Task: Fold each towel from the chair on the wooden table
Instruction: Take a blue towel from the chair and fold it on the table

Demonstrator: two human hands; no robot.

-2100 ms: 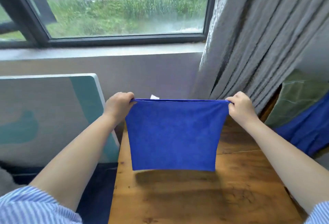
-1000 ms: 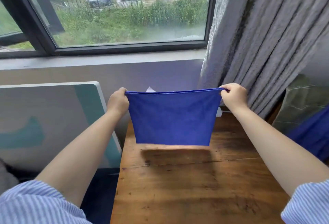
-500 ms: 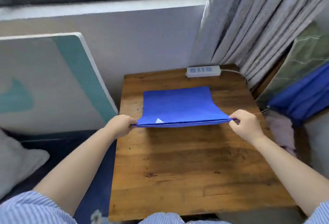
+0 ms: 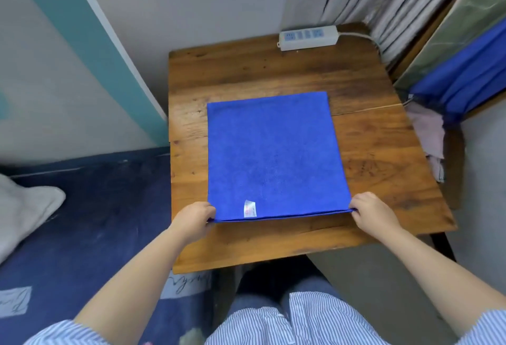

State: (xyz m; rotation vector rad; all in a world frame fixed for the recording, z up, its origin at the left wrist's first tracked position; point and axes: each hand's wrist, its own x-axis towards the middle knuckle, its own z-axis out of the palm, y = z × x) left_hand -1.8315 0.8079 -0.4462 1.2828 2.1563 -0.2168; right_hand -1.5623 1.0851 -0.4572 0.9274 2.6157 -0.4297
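The blue towel [image 4: 275, 158], held up in the air two seconds ago, is now laid flat on the wooden counter [image 4: 383, 158], folded double. Its near left corner is pinched by the left hand [image 4: 193, 220], whose fingertips are hidden under the cloth, and the white label's [image 4: 249, 208] print cannot be read. The near right corner is pinched by the right hand [image 4: 373, 214].

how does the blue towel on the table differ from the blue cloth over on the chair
The blue towel lies flat and squared on the wooden table; the blue cloth on the chair hangs draped and creased. The left hand and right hand pinch the towel's near corners; nothing touches the cloth. The towel shows a white label; the cloth shows none. Both look the same blue.
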